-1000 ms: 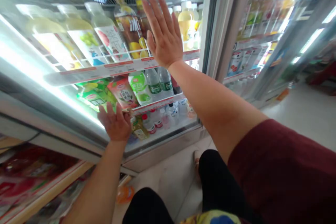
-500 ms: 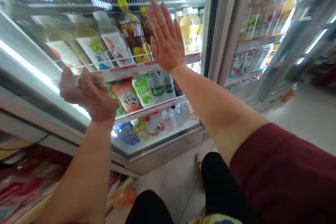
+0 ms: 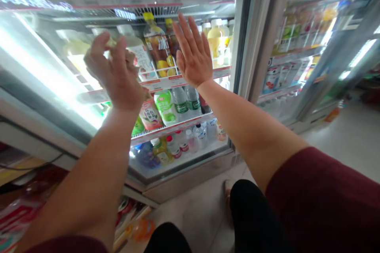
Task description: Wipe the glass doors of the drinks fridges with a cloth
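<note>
A person in maroon sleeves (image 3: 323,182) reaches both hands toward the glass (image 3: 170,81) of a lit drinks cooler (image 3: 190,180), the pane spreading behind and around the fingers. The right hand (image 3: 196,61) appears to lie flat on it, fingers straight and slightly spread, thumb angled out, gripping nothing. Farther left, the left hand (image 3: 118,75) is raised, its fingers bent and parted; blur hides whether they pinch anything or touch the pane. The glass looks stiff, smooth and probably slippery, giving fingers no edge across its face; an open palm with light, even pressure suits it, since a hard knock could crack it. The door as a whole is likely heavy, and the metal frame (image 3: 264,27), to the right of the right fingers, should offer the firmer hold. Behind the pane, a yellow-capped tea bottle (image 3: 158,43) stands between the two hands; pale bottles (image 3: 216,35) show just right of the right fingers, while a green pouch (image 3: 165,106) and water bottles (image 3: 193,101) sit lower, on the shelf (image 3: 178,126) beneath.
</note>
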Demonstrator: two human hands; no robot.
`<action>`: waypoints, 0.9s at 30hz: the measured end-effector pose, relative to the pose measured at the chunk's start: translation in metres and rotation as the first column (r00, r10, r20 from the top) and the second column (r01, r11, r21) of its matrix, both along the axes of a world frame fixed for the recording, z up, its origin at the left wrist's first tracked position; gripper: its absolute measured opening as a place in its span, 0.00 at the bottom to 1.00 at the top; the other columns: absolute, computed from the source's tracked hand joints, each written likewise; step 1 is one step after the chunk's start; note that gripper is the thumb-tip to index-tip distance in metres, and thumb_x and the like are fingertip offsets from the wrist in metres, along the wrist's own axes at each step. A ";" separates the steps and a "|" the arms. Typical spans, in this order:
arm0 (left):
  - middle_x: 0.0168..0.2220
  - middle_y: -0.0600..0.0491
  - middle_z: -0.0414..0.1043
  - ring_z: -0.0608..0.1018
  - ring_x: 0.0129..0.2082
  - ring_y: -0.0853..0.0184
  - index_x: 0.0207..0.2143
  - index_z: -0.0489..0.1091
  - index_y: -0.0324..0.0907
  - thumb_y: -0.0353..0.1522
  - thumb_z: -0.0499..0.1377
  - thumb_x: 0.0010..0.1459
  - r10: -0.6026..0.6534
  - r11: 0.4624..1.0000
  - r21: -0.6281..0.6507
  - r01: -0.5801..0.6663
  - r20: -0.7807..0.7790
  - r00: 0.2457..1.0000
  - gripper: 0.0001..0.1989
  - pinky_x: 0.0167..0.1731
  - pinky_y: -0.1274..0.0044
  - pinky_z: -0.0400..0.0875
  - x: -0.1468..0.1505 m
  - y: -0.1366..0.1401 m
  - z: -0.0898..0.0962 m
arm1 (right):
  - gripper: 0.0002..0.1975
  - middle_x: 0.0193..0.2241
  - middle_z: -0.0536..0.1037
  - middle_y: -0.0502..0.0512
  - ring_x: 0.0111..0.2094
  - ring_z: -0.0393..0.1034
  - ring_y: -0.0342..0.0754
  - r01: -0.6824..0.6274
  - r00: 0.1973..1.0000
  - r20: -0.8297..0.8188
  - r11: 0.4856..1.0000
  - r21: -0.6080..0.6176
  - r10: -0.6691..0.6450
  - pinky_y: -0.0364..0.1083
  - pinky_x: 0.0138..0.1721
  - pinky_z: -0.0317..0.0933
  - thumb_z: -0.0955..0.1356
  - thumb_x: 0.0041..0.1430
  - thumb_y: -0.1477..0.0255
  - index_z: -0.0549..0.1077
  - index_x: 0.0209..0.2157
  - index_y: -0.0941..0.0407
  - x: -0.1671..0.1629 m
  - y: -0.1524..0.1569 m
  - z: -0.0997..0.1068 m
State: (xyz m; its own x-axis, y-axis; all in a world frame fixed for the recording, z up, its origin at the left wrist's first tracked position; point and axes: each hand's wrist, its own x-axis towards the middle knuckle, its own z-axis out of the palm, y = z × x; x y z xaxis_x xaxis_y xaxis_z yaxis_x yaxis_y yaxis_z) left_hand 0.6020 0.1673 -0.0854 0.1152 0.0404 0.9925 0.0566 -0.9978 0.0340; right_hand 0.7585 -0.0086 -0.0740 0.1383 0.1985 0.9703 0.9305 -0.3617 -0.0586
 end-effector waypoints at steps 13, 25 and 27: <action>0.77 0.50 0.50 0.54 0.79 0.57 0.76 0.43 0.53 0.61 0.31 0.73 -0.404 0.894 0.222 0.388 0.028 0.914 0.39 0.78 0.54 0.46 0.072 -0.078 -0.012 | 0.31 0.76 0.61 0.48 0.80 0.47 0.55 0.040 0.915 0.386 0.927 -0.374 0.116 0.65 0.80 0.36 0.54 0.75 0.60 0.61 0.75 0.47 0.018 0.005 -0.023; 0.81 0.67 0.21 0.23 0.79 0.53 0.81 0.41 0.48 0.72 0.41 0.59 0.229 0.965 0.154 -0.214 -0.081 0.970 0.59 0.70 0.61 0.02 -0.044 0.117 0.038 | 0.31 0.76 0.63 0.53 0.80 0.48 0.58 -0.008 0.945 0.311 0.961 -0.276 0.097 0.68 0.79 0.41 0.53 0.77 0.60 0.61 0.75 0.51 0.013 -0.004 -0.018; 0.80 0.68 0.20 0.24 0.80 0.57 0.81 0.40 0.47 0.68 0.38 0.63 0.266 0.959 0.125 -0.255 -0.088 0.960 0.55 0.70 0.64 0.01 -0.048 0.124 0.036 | 0.31 0.75 0.64 0.54 0.79 0.50 0.56 -0.035 0.945 0.311 0.977 -0.210 0.101 0.66 0.79 0.43 0.54 0.77 0.58 0.64 0.74 0.51 0.020 0.000 -0.022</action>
